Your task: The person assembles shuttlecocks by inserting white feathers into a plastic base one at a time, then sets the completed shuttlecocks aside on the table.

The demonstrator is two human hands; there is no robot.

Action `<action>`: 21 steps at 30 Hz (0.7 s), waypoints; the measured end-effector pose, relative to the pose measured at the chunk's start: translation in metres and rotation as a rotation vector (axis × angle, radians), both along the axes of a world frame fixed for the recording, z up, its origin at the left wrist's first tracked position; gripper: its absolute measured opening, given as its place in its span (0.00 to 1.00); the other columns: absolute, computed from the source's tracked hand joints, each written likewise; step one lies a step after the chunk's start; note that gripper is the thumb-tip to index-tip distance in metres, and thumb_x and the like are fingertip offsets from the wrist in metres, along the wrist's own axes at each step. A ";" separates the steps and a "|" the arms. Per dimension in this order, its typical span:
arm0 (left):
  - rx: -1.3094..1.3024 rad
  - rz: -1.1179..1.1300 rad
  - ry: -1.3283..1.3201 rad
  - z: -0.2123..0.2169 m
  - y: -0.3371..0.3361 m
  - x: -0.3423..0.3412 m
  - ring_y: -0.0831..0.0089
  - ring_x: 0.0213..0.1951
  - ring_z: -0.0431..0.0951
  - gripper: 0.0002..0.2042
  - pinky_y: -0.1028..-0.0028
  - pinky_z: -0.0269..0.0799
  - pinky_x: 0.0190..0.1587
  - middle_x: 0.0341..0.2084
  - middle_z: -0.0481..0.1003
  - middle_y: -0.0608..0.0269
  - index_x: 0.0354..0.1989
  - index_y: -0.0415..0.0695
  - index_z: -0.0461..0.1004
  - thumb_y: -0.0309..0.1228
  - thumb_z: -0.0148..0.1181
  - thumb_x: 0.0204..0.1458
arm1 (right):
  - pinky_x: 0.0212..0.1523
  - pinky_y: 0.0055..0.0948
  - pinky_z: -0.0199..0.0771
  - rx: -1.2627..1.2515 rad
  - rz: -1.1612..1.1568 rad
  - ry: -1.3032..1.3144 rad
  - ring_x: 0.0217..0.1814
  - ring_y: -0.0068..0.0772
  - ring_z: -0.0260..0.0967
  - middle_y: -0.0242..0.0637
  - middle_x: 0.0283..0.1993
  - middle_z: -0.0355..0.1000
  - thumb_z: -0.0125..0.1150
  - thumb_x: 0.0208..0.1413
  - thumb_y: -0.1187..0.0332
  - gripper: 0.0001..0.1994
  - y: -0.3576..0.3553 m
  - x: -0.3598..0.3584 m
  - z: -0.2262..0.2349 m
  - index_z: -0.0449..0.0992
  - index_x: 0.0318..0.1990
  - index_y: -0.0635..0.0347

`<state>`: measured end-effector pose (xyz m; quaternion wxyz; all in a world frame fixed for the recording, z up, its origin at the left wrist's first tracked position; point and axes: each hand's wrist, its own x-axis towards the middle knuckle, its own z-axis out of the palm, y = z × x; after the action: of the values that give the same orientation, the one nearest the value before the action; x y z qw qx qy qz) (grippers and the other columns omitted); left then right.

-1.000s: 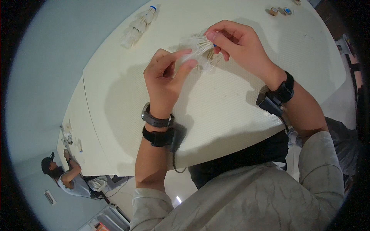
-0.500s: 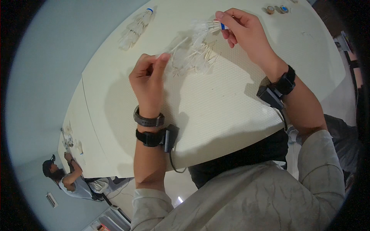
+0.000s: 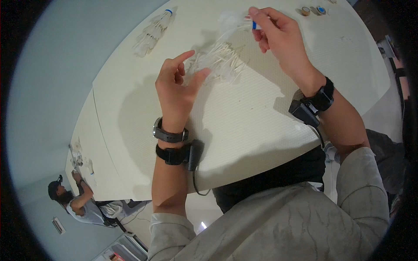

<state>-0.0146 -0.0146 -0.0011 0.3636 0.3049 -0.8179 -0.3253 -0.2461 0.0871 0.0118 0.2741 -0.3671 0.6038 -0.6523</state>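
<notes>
In my right hand (image 3: 281,39) is a shuttlecock (image 3: 233,24), held near its blue-banded base, with the white feathers pointing left. Just left of a loose heap of white feathers (image 3: 226,61) with pale quills, my left hand (image 3: 177,85) is open, its thumb and index finger apart. The thumb tip overlaps the heap's near left edge; whether it touches is unclear. Farther off to the left lies a row of nested shuttlecocks (image 3: 152,32), with a blue band at its far end.
The white textured table (image 3: 261,130) curves around, its near edge in front of my body. Two small tape rolls, one brown (image 3: 305,11) and one with blue (image 3: 321,10), sit at the far right. Another person (image 3: 74,195) works at the table's far left end.
My left hand has moved slightly right towards the heap, and its pinched thumb and index finger have opened. The right hand has shifted a little right with the shuttlecock.
</notes>
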 end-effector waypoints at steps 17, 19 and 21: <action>0.131 -0.141 0.158 0.008 0.017 -0.003 0.87 0.24 0.59 0.06 0.83 0.53 0.26 0.25 0.66 0.74 0.38 0.40 0.84 0.24 0.69 0.53 | 0.18 0.19 0.65 0.135 0.269 -0.053 0.16 0.18 0.66 0.32 0.18 0.72 0.61 0.66 0.47 0.25 0.007 0.025 0.000 0.76 0.29 0.63; 0.216 -0.119 0.092 0.011 0.022 -0.003 0.86 0.28 0.62 0.03 0.83 0.56 0.32 0.25 0.66 0.75 0.33 0.38 0.80 0.23 0.65 0.59 | 0.18 0.18 0.65 0.138 0.278 -0.047 0.16 0.17 0.67 0.32 0.18 0.72 0.62 0.65 0.48 0.24 0.008 0.024 -0.002 0.77 0.31 0.64; 0.227 -0.118 0.100 0.013 0.023 -0.005 0.85 0.28 0.62 0.04 0.83 0.56 0.32 0.25 0.66 0.75 0.32 0.38 0.79 0.23 0.65 0.59 | 0.19 0.18 0.65 0.139 0.290 -0.041 0.16 0.17 0.67 0.32 0.19 0.72 0.62 0.65 0.49 0.23 0.007 0.024 -0.003 0.78 0.32 0.64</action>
<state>-0.0195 0.0085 0.0122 0.3472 0.2789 -0.7733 -0.4513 -0.2219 0.0943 0.0087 0.4024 -0.4171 0.5824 -0.5700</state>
